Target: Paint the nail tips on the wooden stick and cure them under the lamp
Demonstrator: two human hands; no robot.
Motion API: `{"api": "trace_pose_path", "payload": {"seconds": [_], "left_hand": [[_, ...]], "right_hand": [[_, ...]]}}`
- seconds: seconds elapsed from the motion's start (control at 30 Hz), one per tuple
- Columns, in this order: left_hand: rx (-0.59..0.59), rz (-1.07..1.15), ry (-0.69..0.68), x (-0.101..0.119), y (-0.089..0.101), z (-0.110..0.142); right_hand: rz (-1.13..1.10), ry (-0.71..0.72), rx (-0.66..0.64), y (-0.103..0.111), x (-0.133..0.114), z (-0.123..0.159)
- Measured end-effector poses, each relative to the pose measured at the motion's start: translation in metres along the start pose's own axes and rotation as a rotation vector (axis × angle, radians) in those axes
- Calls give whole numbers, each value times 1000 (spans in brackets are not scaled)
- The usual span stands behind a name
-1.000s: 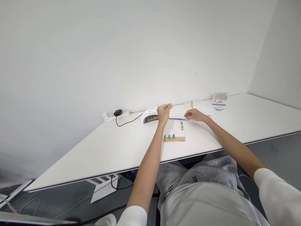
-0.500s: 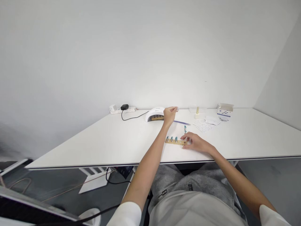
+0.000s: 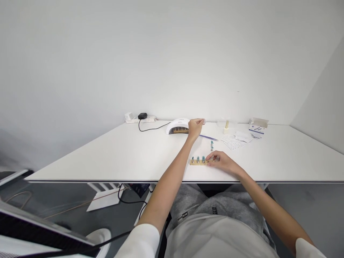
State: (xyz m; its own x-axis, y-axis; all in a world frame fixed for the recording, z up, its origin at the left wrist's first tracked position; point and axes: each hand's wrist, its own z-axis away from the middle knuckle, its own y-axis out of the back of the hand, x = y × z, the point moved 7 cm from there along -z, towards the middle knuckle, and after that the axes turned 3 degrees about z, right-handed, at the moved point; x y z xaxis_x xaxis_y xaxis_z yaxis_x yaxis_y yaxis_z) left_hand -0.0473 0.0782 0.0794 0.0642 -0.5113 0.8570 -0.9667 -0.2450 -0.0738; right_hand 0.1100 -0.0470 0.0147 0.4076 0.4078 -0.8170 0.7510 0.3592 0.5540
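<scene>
My left hand (image 3: 196, 128) is raised in front of the nail lamp (image 3: 177, 123), its fingers pinched on a small white pad (image 3: 204, 122). My right hand (image 3: 221, 161) rests low over the right end of a wooden nail-tip stand (image 3: 195, 163), thumb and fingers closed on either side of it. Three teal nail tips (image 3: 198, 159) stand upright along the bar, the rightmost right by my right fingertips. Beyond that hand, more teal nail tips (image 3: 211, 145) on silver holders are on the table. My fingers hide the stand's right end.
A purple stick (image 3: 209, 137) lies behind the loose tips. Farther right are a bottle with a gold cap (image 3: 226, 128), sticker sheets (image 3: 233, 142) and an opened box (image 3: 257, 126). A power strip (image 3: 146, 119) with a black adapter (image 3: 142, 115) sits back left.
My right fingers have slid left along the stand, closer to the rightmost nail tip. My left hand stays raised with the pad. The whole view has shifted slightly.
</scene>
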Motion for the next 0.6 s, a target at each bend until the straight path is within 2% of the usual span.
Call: {"api": "trace_pose_path", "payload": {"seconds": [0.3, 0.6], "left_hand": [[-11, -27, -9, 1, 0, 0], [-22, -62, 1, -1, -2, -1]], "right_hand": [[24, -76, 56, -8, 4, -9], [61, -79, 123, -10, 3, -11]]}}
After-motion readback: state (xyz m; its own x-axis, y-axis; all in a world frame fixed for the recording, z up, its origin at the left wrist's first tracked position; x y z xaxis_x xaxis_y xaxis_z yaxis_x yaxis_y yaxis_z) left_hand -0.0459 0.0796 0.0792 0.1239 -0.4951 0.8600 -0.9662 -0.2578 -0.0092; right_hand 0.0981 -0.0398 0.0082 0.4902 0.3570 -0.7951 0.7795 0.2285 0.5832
